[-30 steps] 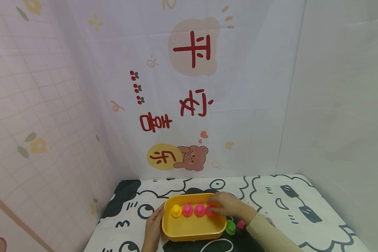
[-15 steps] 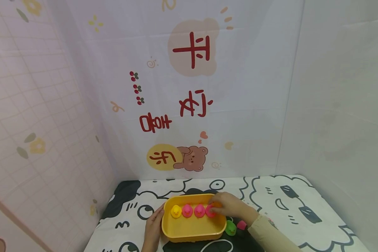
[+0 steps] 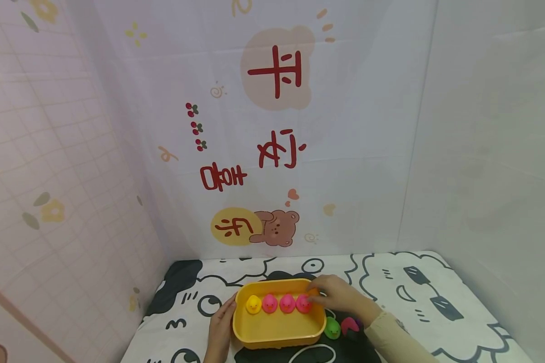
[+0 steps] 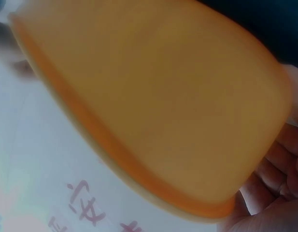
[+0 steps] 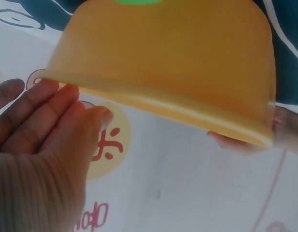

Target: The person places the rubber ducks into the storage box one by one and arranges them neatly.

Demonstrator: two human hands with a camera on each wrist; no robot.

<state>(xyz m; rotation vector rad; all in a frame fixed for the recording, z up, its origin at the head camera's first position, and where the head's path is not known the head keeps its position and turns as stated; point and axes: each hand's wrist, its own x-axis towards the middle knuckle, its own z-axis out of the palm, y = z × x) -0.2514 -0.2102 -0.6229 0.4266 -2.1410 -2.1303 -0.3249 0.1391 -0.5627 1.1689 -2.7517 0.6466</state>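
Note:
A yellow plastic tub [image 3: 277,330] stands on the cartoon-print mat. Along its far wall sit a yellow duck [image 3: 253,304] and three pink ducks [image 3: 269,303], [image 3: 287,303], [image 3: 303,303] in a row. My right hand [image 3: 318,297] hovers at the tub's right end beside the last pink duck, fingers straight and holding nothing. In the right wrist view that hand [image 5: 57,101] lies by the tub's rim [image 5: 177,58]. My left hand [image 3: 221,322] rests flat against the tub's left wall, its fingers [image 4: 269,193] showing past the tub's wall [image 4: 163,96].
A green duck [image 3: 332,328] and a pink duck [image 3: 349,325] lie on the mat just right of the tub, under my right forearm. Printed cloth walls close in the left, back and right. The mat [image 3: 418,297] stretches to the right.
My right hand has let go of the fourth duck in the row and drawn back slightly to the right. The left hand has stayed against the tub.

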